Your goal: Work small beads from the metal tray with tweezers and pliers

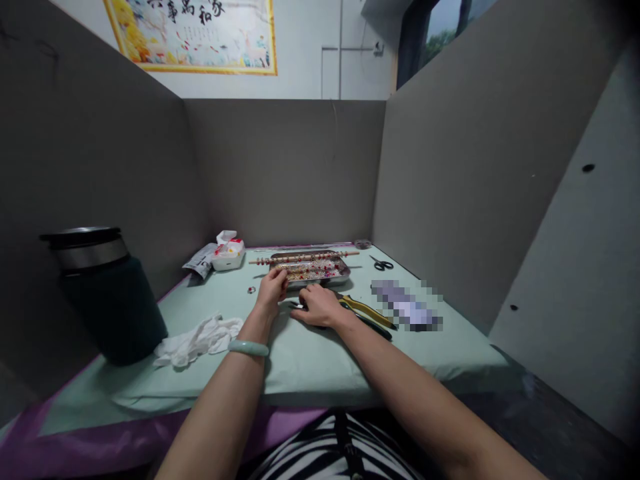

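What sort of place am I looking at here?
It looks like a small craft booth, perhaps for beads or jewelry: grey partitions enclose three sides of the table, a metal tray holds what look like beads, and pliers lie nearby.

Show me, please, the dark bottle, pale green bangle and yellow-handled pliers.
Dark bottle (113, 310), head view: its body.
Pale green bangle (249, 348), head view: its band.
Yellow-handled pliers (367, 311), head view: a yellow handle.

Both bare forearms (220, 407) stretch forward, slanting toward each other. The left hand (271, 292) has its fingertips (283, 274) close together. The right hand (319, 307), palm down with bent fingers, is just beside it, to the right and slightly nearer the body.
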Tool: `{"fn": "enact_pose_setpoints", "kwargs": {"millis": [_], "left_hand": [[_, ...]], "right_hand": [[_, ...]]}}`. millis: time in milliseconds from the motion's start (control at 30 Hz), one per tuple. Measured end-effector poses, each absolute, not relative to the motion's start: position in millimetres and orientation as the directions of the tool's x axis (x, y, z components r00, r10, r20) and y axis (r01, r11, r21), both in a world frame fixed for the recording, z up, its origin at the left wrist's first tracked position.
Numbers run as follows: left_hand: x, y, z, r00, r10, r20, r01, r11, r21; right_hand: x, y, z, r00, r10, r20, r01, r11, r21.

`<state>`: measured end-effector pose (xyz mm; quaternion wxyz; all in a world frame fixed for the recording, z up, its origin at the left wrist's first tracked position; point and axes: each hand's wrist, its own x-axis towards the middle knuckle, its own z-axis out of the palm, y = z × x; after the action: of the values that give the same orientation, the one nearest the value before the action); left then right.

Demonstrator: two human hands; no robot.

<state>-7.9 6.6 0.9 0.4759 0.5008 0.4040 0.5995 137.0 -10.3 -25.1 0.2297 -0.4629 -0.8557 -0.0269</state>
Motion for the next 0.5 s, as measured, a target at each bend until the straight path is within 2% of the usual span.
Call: {"fn": "enact_pose_setpoints", "kwargs": {"millis": [133, 233, 300, 400, 500], "left_hand": [[-8.1, 4.4, 2.7, 0.024, 0.979, 0.202, -0.222, -0.191, 0.956], [-8.1, 3.0, 4.5, 0.077, 0.979, 0.189, -0.264, -0.162, 0.951], [-8.3, 3.1, 4.9, 0.088, 0.977, 0.195, -0.285, -0.162, 0.945], [-8.5, 3.9, 4.8, 0.087, 0.975, 0.203, -0.297, -0.169, 0.94], [-8.3, 3.1, 5.2, 0.088, 0.975, 0.203, -0.302, -0.168, 0.938]], "right_hand": [[135.1, -13.4, -24.1, -0.484, 0.779, 0.399, 0.817, 0.566, -0.113], [136.1, -10.7, -22.1, -0.463, 0.793, 0.396, 0.804, 0.564, -0.188], [137.9, -5.8, -19.8, -0.403, 0.811, 0.423, 0.778, 0.547, -0.308], [141.1, 4.1, -14.9, -0.244, 0.859, 0.45, 0.659, 0.487, -0.573], [146.0, 11.8, -9.1, -0.07, 0.934, 0.351, 0.322, 0.354, -0.878]]}}
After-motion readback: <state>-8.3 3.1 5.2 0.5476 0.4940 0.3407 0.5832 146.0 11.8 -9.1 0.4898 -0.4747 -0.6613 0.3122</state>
